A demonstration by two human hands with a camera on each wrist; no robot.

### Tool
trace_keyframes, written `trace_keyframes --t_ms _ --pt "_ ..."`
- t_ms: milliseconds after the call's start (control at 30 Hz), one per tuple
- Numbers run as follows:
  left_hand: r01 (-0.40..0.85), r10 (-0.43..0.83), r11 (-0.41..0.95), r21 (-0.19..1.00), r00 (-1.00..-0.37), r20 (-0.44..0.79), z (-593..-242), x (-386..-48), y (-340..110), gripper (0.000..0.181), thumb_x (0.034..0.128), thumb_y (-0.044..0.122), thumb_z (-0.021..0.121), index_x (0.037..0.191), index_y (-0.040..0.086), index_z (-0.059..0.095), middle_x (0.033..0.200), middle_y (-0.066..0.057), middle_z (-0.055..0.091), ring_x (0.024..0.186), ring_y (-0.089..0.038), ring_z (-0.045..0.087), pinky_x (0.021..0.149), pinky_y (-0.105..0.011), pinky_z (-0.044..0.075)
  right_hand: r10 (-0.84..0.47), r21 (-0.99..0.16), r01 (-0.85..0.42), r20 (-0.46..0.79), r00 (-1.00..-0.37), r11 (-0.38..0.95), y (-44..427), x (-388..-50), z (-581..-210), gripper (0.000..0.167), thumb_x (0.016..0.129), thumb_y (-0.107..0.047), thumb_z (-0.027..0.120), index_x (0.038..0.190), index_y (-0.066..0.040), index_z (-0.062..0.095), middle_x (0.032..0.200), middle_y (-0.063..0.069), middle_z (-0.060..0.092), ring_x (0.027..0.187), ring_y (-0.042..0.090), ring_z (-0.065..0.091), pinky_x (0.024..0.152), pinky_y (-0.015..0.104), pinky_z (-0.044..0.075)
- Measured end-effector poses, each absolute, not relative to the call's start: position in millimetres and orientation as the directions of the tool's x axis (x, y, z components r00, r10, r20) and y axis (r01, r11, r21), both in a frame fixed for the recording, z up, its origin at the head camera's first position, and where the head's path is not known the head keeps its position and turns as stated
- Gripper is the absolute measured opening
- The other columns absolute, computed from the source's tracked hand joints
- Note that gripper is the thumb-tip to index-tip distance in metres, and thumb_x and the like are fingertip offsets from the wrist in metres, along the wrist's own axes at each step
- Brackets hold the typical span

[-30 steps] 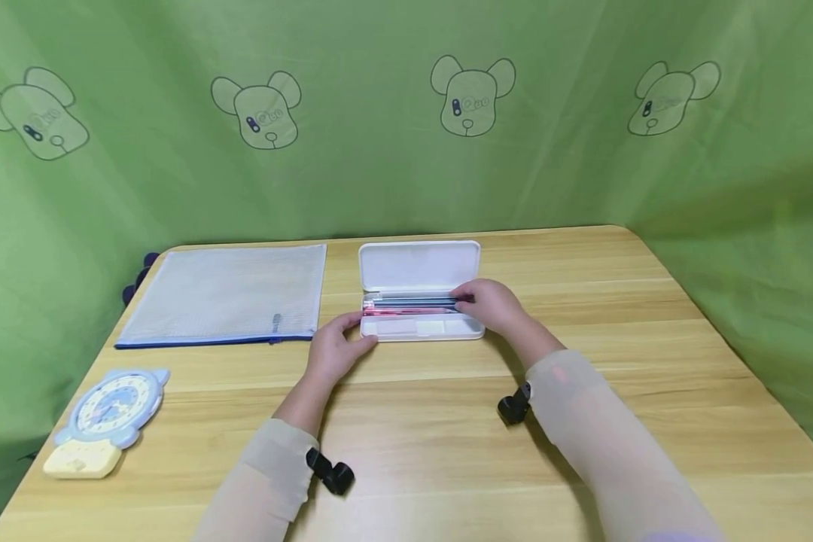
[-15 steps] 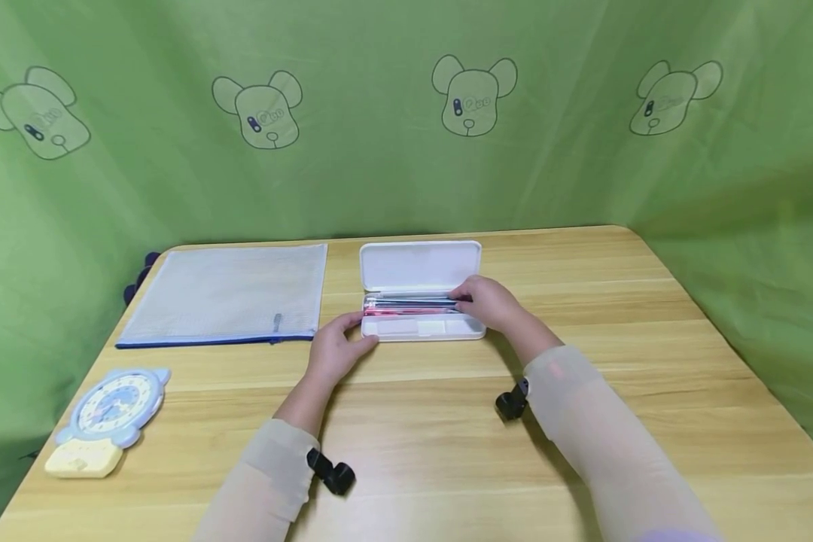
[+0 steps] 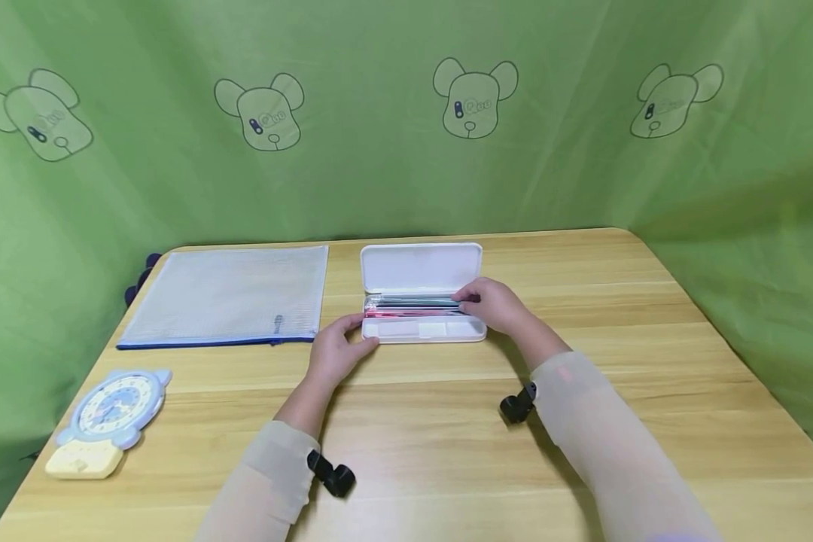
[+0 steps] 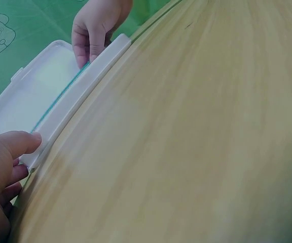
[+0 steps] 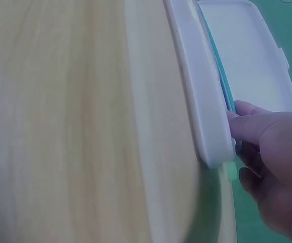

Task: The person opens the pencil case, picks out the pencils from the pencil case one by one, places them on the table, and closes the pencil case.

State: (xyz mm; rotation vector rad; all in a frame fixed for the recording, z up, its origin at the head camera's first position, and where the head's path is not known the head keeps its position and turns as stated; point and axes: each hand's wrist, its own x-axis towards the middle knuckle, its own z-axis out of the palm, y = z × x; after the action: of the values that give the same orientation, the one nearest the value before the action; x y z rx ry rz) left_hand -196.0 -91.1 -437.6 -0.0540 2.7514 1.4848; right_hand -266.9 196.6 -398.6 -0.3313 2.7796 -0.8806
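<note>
A white pencil case (image 3: pixel 422 268) lies with its lid raised at the back of the table, several pencils (image 3: pixel 413 311) lengthwise inside it. My left hand (image 3: pixel 332 351) grips its left end, thumb over the front corner and fingers along the side. At the right end my right hand (image 3: pixel 497 306) pinches the end of a teal pencil (image 5: pixel 220 66) between thumb and forefinger. That teal pencil (image 4: pixel 60 96) shows just above the case's front wall in the left wrist view. The right fingers cover the pencils' right ends.
Left of the case lies a mesh zip pouch (image 3: pixel 226 293) with a blue zip edge. A blue toy clock (image 3: pixel 118 406) with a pale yellow base sits near the table's left edge. Green curtain (image 3: pixel 379 181) hangs behind the wooden table (image 3: pixel 433 436).
The right hand has shifted slightly at the case's right end, and a teal pencil shows more clearly among the others. The left hand keeps its place on the case.
</note>
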Motion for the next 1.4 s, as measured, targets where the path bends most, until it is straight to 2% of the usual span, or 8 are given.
trace_keyframes --t_ms 333,633,1000,1233,1400 --pt "-0.035 -0.021 0.546 0.837 -0.999 -0.028 -435.8 -195.5 -90.2 0.055 0.0832 0.026 0.078 0.131 0.006 0.061 0.135 -0.010 0.063 0.133 -0.029 0.052 0.115 -0.043 0.040 -0.272 -0.618 -0.190 -0.040 -0.961 0.763 212.5 -253.3 -392.5 0.025 0.093 -0.011 0.064 0.116 -0.004 0.071 0.107 0.015 0.066 0.096 0.025 0.056 0.087 0.037 0.049" --pt "-0.044 -0.023 0.538 0.842 -0.999 -0.038 -435.0 -194.4 -91.0 0.054 0.0832 0.026 0.078 0.131 0.006 0.061 0.135 -0.010 0.062 0.134 -0.029 0.052 0.116 -0.043 0.039 -0.278 -0.605 -0.236 0.024 -0.960 0.761 237.4 -230.5 -383.9 0.023 0.093 -0.014 0.065 0.113 -0.005 0.072 0.100 0.010 0.065 0.093 0.023 0.055 0.079 0.032 0.046" --pt "-0.013 -0.015 0.544 0.839 -1.000 -0.005 -440.2 -196.4 -93.2 0.054 0.0822 0.026 0.078 0.129 0.005 0.062 0.132 -0.011 0.064 0.132 -0.029 0.054 0.115 -0.042 0.040 -0.320 -0.581 -0.272 0.021 -0.947 0.767 262.7 -195.3 -381.5 0.018 0.092 -0.010 0.066 0.109 -0.007 0.073 0.099 0.008 0.068 0.086 0.018 0.056 0.070 0.024 0.049" --pt "-0.017 -0.016 0.544 0.839 -1.000 -0.010 -437.8 -195.0 -92.9 0.055 0.0827 0.026 0.078 0.130 0.005 0.061 0.133 -0.012 0.063 0.132 -0.029 0.053 0.115 -0.042 0.040 -0.322 -0.561 -0.259 -0.014 -0.947 0.787 271.5 -182.1 -386.8 0.016 0.092 -0.012 0.066 0.106 -0.011 0.074 0.101 0.005 0.070 0.090 0.017 0.060 0.075 0.026 0.052" --pt "-0.019 -0.019 0.547 0.837 -1.000 -0.011 -438.4 -195.3 -92.6 0.055 0.0825 0.027 0.078 0.130 0.005 0.061 0.133 -0.012 0.064 0.132 -0.029 0.053 0.116 -0.042 0.040 -0.334 -0.549 -0.271 -0.016 -0.943 0.791 279.1 -176.0 -390.2 0.014 0.090 -0.012 0.069 0.103 -0.011 0.075 0.100 0.005 0.071 0.094 0.020 0.063 0.082 0.035 0.053"
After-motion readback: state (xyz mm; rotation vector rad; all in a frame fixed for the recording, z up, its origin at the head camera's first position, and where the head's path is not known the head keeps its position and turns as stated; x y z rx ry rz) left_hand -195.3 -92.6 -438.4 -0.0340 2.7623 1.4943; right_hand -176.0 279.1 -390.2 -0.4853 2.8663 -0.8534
